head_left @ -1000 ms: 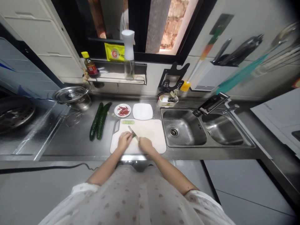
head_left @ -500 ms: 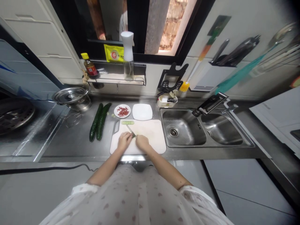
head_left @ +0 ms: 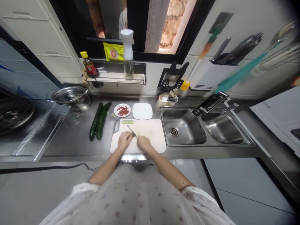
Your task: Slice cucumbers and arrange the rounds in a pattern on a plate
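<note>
My right hand (head_left: 143, 143) is closed round the handle of a small knife (head_left: 130, 128), whose blade points up and left over the white cutting board (head_left: 152, 134). My left hand (head_left: 125, 140) pinches a small dark green piece (head_left: 133, 134), apparently cucumber, beside the blade. Thin green slices (head_left: 127, 122) lie in a row at the board's upper left. Behind the board are a white plate with red chopped bits (head_left: 123, 111) and a bare white square dish (head_left: 142, 111). Two whole cucumbers (head_left: 98, 122) lie to the left of the board.
A double sink (head_left: 185, 131) with a black faucet (head_left: 207, 104) is at the right. A lidded steel pot (head_left: 72, 97) stands at the left. Behind are a shelf with a sauce bottle (head_left: 89, 65) and spray bottle (head_left: 127, 53), and a small utensil holder (head_left: 167, 101).
My right hand and the knife have shifted slightly to the right. My left hand stays in almost the same place.
</note>
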